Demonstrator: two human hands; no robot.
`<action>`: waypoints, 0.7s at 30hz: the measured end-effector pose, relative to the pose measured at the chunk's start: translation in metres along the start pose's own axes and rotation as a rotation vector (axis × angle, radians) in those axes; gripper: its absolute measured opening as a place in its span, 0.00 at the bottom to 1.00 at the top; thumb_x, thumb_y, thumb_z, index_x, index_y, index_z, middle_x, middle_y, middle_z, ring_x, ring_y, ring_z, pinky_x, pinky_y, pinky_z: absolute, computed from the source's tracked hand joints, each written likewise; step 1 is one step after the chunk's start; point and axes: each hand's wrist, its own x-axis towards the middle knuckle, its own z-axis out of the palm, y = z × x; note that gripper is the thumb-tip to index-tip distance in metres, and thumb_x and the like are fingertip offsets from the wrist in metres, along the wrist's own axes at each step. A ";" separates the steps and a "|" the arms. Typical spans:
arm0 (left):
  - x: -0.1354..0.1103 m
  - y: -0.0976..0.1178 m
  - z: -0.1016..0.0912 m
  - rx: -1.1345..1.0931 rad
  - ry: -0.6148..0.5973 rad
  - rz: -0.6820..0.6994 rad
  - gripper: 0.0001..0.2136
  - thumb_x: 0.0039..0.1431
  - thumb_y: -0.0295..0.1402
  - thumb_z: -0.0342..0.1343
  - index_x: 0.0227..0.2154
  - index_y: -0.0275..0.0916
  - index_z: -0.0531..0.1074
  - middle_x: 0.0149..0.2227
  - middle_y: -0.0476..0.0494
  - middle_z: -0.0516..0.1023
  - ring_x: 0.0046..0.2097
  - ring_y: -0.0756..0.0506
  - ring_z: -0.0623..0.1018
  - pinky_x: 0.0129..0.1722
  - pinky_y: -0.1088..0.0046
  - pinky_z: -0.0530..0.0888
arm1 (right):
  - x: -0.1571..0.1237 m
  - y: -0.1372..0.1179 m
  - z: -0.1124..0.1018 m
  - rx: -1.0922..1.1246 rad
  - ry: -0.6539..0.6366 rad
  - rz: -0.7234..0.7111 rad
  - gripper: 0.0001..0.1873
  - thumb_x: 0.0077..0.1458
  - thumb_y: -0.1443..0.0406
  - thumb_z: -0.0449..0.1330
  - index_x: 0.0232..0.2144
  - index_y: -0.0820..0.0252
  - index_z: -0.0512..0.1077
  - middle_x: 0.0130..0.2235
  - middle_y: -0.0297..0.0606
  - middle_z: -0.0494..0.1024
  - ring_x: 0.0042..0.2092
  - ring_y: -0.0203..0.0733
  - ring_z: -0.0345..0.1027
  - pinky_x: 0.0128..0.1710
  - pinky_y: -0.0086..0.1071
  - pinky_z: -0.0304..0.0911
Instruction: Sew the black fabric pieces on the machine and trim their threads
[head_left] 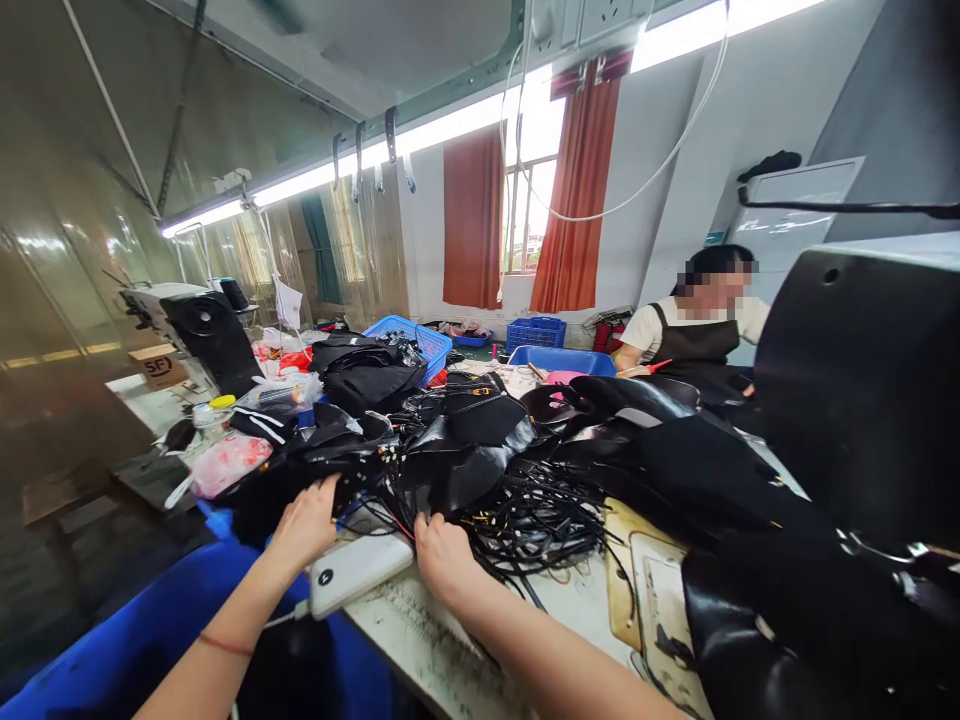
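Note:
My left hand (307,522) reaches into a pile of black leather pieces (457,450) on the worktable, its fingers curled into the material at the pile's near left edge. My right hand (442,553) rests at the front of the same pile, fingers tucked under a black piece, beside a tangle of thin black straps (536,520). A white phone-like device (356,570) with a cable lies on the table between my two hands.
A black sewing machine (862,390) stands at the right, another machine (199,325) at the far left. Blue baskets (424,340) and a blue tray (559,360) sit behind the pile. A seated person (694,335) works across the table. Blue cloth (150,640) hangs below.

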 end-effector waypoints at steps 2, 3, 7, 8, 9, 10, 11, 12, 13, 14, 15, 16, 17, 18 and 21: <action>0.009 -0.006 -0.005 -0.057 0.082 0.010 0.34 0.48 0.18 0.46 0.62 0.33 0.54 0.60 0.33 0.65 0.58 0.39 0.71 0.52 0.65 0.71 | 0.005 0.000 -0.002 -0.026 -0.017 0.012 0.17 0.64 0.66 0.55 0.54 0.64 0.65 0.44 0.41 0.76 0.42 0.41 0.74 0.41 0.38 0.72; 0.013 -0.009 -0.007 -0.083 0.119 0.013 0.35 0.47 0.18 0.45 0.62 0.33 0.53 0.60 0.33 0.65 0.58 0.39 0.71 0.52 0.65 0.71 | 0.008 -0.001 -0.003 -0.036 -0.022 0.027 0.16 0.64 0.65 0.56 0.52 0.64 0.67 0.43 0.41 0.76 0.41 0.41 0.74 0.40 0.38 0.73; 0.017 -0.012 -0.011 -0.150 0.245 0.063 0.29 0.51 0.21 0.44 0.59 0.29 0.57 0.55 0.30 0.69 0.54 0.37 0.73 0.52 0.61 0.71 | 0.018 -0.003 0.000 -0.057 -0.024 0.047 0.15 0.64 0.64 0.56 0.51 0.65 0.67 0.41 0.40 0.77 0.39 0.40 0.74 0.38 0.37 0.73; 0.014 -0.008 -0.011 -0.161 0.268 0.097 0.25 0.53 0.22 0.44 0.56 0.29 0.61 0.53 0.29 0.70 0.53 0.37 0.73 0.53 0.58 0.71 | 0.019 -0.003 0.002 -0.059 -0.021 0.028 0.16 0.64 0.64 0.56 0.52 0.65 0.66 0.41 0.40 0.77 0.38 0.40 0.74 0.37 0.36 0.73; 0.011 -0.002 -0.009 -0.172 0.279 0.150 0.21 0.56 0.23 0.43 0.53 0.30 0.65 0.51 0.30 0.72 0.52 0.37 0.74 0.53 0.57 0.70 | 0.020 -0.003 0.004 -0.060 -0.014 0.003 0.17 0.64 0.64 0.56 0.53 0.64 0.66 0.41 0.40 0.77 0.38 0.40 0.74 0.36 0.36 0.73; 0.007 0.006 -0.006 -0.183 0.273 0.224 0.18 0.58 0.25 0.43 0.49 0.33 0.68 0.49 0.32 0.74 0.52 0.37 0.74 0.54 0.57 0.69 | 0.019 -0.002 0.006 -0.061 -0.002 -0.024 0.17 0.64 0.65 0.55 0.54 0.64 0.65 0.41 0.40 0.77 0.38 0.40 0.74 0.36 0.35 0.73; 0.003 0.016 -0.002 -0.196 0.249 0.318 0.15 0.60 0.26 0.43 0.47 0.36 0.71 0.48 0.35 0.75 0.52 0.39 0.74 0.55 0.57 0.69 | 0.018 -0.001 0.008 -0.063 0.019 -0.051 0.18 0.64 0.66 0.55 0.55 0.64 0.65 0.42 0.41 0.77 0.39 0.41 0.74 0.35 0.36 0.72; 0.000 0.027 0.003 -0.208 0.209 0.424 0.15 0.62 0.28 0.44 0.47 0.38 0.72 0.49 0.38 0.75 0.53 0.40 0.73 0.56 0.59 0.68 | 0.016 0.001 0.010 -0.065 0.044 -0.082 0.18 0.64 0.67 0.54 0.55 0.64 0.64 0.43 0.43 0.76 0.39 0.42 0.74 0.35 0.36 0.72; -0.003 0.038 0.009 -0.219 0.157 0.529 0.15 0.62 0.30 0.46 0.49 0.41 0.71 0.52 0.40 0.75 0.55 0.42 0.72 0.58 0.61 0.67 | 0.014 0.003 0.011 -0.066 0.071 -0.116 0.18 0.63 0.68 0.54 0.55 0.65 0.64 0.44 0.45 0.76 0.40 0.44 0.73 0.35 0.37 0.71; -0.004 0.048 0.015 -0.226 0.103 0.623 0.16 0.62 0.32 0.49 0.52 0.43 0.69 0.55 0.43 0.73 0.57 0.42 0.70 0.59 0.61 0.66 | 0.010 0.005 0.013 -0.068 0.099 -0.148 0.19 0.61 0.69 0.55 0.55 0.66 0.64 0.46 0.48 0.75 0.41 0.46 0.73 0.36 0.39 0.71; -0.004 0.056 0.021 -0.230 0.051 0.699 0.19 0.62 0.34 0.50 0.56 0.45 0.66 0.58 0.44 0.70 0.59 0.43 0.69 0.60 0.61 0.65 | 0.006 0.007 0.014 -0.070 0.128 -0.178 0.19 0.60 0.70 0.55 0.54 0.67 0.65 0.48 0.52 0.74 0.43 0.49 0.72 0.38 0.41 0.70; -0.001 0.063 0.027 -0.231 0.005 0.755 0.22 0.62 0.34 0.51 0.59 0.47 0.62 0.61 0.45 0.68 0.61 0.42 0.67 0.61 0.60 0.65 | 0.002 0.010 0.015 -0.074 0.157 -0.204 0.19 0.59 0.70 0.55 0.53 0.69 0.66 0.49 0.54 0.73 0.45 0.51 0.71 0.41 0.43 0.69; 0.003 0.066 0.031 -0.229 -0.035 0.796 0.24 0.61 0.34 0.53 0.61 0.47 0.60 0.61 0.45 0.67 0.61 0.42 0.67 0.61 0.59 0.64 | -0.002 0.013 0.016 -0.078 0.186 -0.224 0.19 0.59 0.70 0.55 0.52 0.70 0.66 0.50 0.57 0.72 0.47 0.53 0.69 0.43 0.45 0.68; 0.009 0.068 0.034 -0.226 -0.066 0.826 0.26 0.60 0.33 0.54 0.61 0.46 0.59 0.61 0.44 0.67 0.62 0.41 0.66 0.61 0.58 0.65 | -0.006 0.016 0.017 -0.083 0.215 -0.240 0.19 0.59 0.70 0.54 0.52 0.72 0.66 0.50 0.58 0.71 0.48 0.55 0.68 0.44 0.46 0.67; 0.030 0.065 0.036 -0.218 -0.123 0.886 0.32 0.53 0.28 0.57 0.63 0.42 0.57 0.63 0.40 0.65 0.63 0.41 0.64 0.61 0.61 0.65 | -0.014 0.024 0.019 -0.094 0.283 -0.302 0.22 0.60 0.70 0.51 0.56 0.75 0.62 0.46 0.55 0.73 0.46 0.54 0.66 0.43 0.46 0.66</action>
